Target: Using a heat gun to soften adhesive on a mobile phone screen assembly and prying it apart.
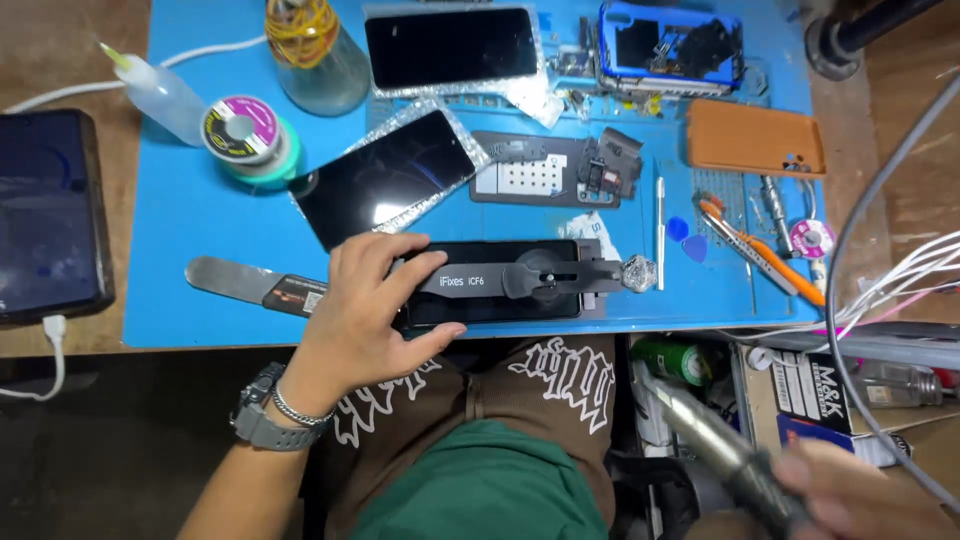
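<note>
solder spool (240, 126) | clear bottle (318, 52) | orange case (755, 139) | tweezers (757, 254) | blue mat (200, 230)

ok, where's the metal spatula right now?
Head view: the metal spatula lies on the blue mat's front-left part, just left of the left hand, below the solder spool.

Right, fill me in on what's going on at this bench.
A person sits at a blue work mat strewn with phone parts. Their left hand grips the end of a black phone clamped in a dark holding fixture at the mat's near edge. Their right hand, low and blurred at the lower right, holds a grey pen-shaped tool with a cable, away from the phone. Two loose screens lie further back.
</note>
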